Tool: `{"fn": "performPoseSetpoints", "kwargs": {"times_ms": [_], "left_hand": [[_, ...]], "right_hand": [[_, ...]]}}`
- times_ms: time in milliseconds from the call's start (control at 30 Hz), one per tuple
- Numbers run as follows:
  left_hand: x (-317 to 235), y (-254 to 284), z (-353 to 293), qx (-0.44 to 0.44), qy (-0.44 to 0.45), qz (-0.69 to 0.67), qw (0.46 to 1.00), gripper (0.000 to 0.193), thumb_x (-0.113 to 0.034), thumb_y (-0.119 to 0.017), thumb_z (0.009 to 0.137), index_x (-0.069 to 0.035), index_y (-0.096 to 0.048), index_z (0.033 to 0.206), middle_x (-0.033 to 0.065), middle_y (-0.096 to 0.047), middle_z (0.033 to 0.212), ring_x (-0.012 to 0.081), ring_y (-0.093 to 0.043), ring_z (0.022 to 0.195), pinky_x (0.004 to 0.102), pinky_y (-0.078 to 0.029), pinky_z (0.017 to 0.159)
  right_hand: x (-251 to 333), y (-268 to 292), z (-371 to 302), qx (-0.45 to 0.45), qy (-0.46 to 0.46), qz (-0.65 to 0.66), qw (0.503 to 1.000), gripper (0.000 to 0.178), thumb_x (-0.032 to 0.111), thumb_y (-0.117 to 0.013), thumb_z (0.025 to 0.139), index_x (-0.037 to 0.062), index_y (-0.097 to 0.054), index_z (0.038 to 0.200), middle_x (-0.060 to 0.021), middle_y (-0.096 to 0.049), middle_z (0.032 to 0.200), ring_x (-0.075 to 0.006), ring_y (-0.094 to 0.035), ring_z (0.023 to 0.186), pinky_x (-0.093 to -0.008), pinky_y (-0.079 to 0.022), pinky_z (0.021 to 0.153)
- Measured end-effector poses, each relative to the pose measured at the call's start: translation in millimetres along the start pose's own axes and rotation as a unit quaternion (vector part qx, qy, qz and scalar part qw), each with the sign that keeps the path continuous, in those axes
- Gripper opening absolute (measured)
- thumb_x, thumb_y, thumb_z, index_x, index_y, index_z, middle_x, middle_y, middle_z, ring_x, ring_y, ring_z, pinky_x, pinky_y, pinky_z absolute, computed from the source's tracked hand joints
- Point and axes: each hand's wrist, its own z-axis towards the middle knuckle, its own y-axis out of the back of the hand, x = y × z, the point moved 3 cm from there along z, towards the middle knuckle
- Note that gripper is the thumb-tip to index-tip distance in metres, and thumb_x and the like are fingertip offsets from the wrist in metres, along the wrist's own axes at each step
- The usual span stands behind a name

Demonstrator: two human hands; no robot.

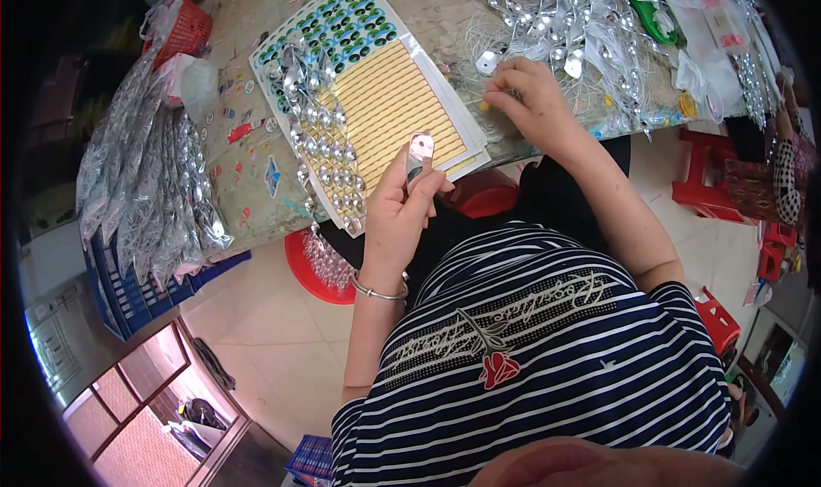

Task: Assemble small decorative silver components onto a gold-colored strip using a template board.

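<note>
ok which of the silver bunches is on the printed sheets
The middle bunch, left of the left hand, lies across the printed sheets; the far-left bunches and upper-right bunch lie off them.

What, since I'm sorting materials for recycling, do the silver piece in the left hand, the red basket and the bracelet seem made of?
Silver piece: plastic film or foil, perhaps; mirror-bright, catching glare.
Red basket: probably moulded plastic; evenly coloured, with regular openings.
Bracelet: likely metal; silvery, smooth sheen.
</note>
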Motion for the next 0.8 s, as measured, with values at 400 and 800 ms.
{"fn": "performPoseSetpoints", "kwargs": {"times_ms": [400, 800], "left_hand": [[5, -16, 6, 0.006, 0.012, 0.002, 1.0, 0.031, -0.015, -0.06, 0.089, -0.003, -0.058, 0.117, -0.0009, -0.062, 0.078, 0.0009, -0.043, 0.055, 0.0147, -0.035, 0.047], [-17, -30, 2, 0.032, -0.067, -0.011, 0.997, 0.033, -0.006, -0.062, 0.086, -0.001, -0.057, 0.118, 0.0001, -0.059, 0.092, 0.0028, -0.048, 0.063, 0.0176, -0.042, 0.054]], "right_hand": [[12, 23, -14, 0.037, -0.134, 0.241, 0.96, 0.017, 0.02, -0.067, 0.081, 0.0029, -0.066, 0.087, -0.0045, -0.06, 0.087, -0.0134, -0.055, 0.086, -0.0273, -0.044, 0.075], [51, 44, -41, 0.142, -0.197, 0.361, 0.9, 0.007, 0.008, -0.059, 0.088, 0.0011, -0.061, 0.089, -0.0005, -0.061, 0.082, -0.0068, -0.057, 0.075, -0.0214, -0.046, 0.07]]}}
